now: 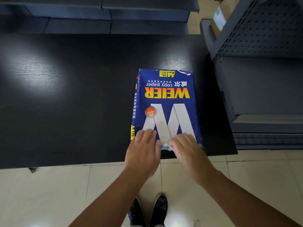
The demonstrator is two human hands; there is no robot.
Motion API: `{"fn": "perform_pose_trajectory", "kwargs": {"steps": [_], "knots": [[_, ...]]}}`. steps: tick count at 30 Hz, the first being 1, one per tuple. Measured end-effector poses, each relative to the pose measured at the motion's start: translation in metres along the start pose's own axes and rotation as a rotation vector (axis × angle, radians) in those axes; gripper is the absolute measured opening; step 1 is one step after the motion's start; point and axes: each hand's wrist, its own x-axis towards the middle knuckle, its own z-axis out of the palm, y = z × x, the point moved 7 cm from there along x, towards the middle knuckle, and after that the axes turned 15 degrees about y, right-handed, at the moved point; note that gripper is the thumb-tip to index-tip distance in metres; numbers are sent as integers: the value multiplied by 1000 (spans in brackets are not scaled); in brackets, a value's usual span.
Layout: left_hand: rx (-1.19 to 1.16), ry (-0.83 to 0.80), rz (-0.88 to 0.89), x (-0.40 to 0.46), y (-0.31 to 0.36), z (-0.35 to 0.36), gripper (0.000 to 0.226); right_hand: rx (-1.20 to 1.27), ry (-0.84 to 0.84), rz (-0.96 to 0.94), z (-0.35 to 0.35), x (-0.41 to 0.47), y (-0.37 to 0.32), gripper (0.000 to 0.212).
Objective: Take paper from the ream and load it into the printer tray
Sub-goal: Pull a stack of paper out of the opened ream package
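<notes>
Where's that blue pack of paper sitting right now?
In the head view, the blue ream lies flat on the dark table, toward its right near edge, beside the grey shelving. Both hands rest on its near end.

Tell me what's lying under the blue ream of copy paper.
The ream lies flat on the dark wood-grain table, near its front edge. Anything between ream and tabletop is covered. Both hands rest on its near end.
</notes>
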Motion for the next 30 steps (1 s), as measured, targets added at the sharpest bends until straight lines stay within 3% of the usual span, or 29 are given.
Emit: {"fn": "perform_pose_trajectory", "kwargs": {"steps": [5,10,11,14,16,20,30], "knots": [[-3,-18,12,-1,0,1,59,142,-7,-55,-21,-61,-33,29],[116,-135,60,-20,-2,24,79,201,12,55,-9,-85,-23,8],[132,-137,61,-22,-4,27,81,261,48,182,-11,-83,-18,10],[157,-130,71,-24,-5,31,83,382,272,803,-22,-83,17,19],[158,-136,76,-25,-5,32,83,379,334,1046,-18,-87,34,25],[147,-157,62,-25,-4,31,83,317,335,1080,-9,-83,44,35],[121,-148,55,-24,-2,26,78,190,352,1017,-11,-73,35,33]]}}
